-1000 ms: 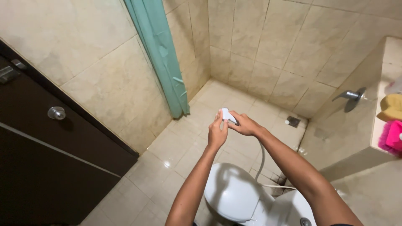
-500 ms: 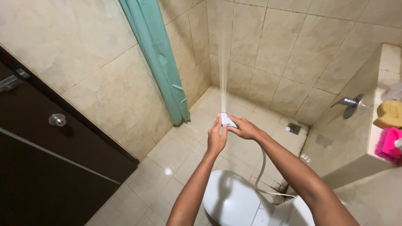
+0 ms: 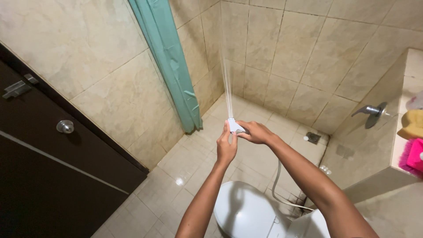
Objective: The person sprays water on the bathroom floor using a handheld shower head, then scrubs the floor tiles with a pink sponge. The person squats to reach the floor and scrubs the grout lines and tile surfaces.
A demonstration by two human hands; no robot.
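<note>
Above the white toilet (image 3: 246, 211) at the bottom edge of the head view, both hands meet around a small white spray head (image 3: 234, 125). The right hand (image 3: 255, 132) has its fingers curled around the sprayer's handle, gripping it. The left hand (image 3: 226, 147) stands upright with fingers pressed together, fingertips touching the sprayer's side. A thin jet of water (image 3: 226, 75) shoots up from the nozzle toward the tiled wall (image 3: 308, 53). A pale hose (image 3: 276, 185) hangs down from the right hand to beside the toilet. A teal curtain (image 3: 169, 66) hangs at the left, next to a dark door (image 3: 44, 176) with a round knob (image 3: 65, 126). A metal tap (image 3: 372, 111) juts from the low wall on the right; a floor drain (image 3: 313, 138) sits near the far corner of the floor.
</note>
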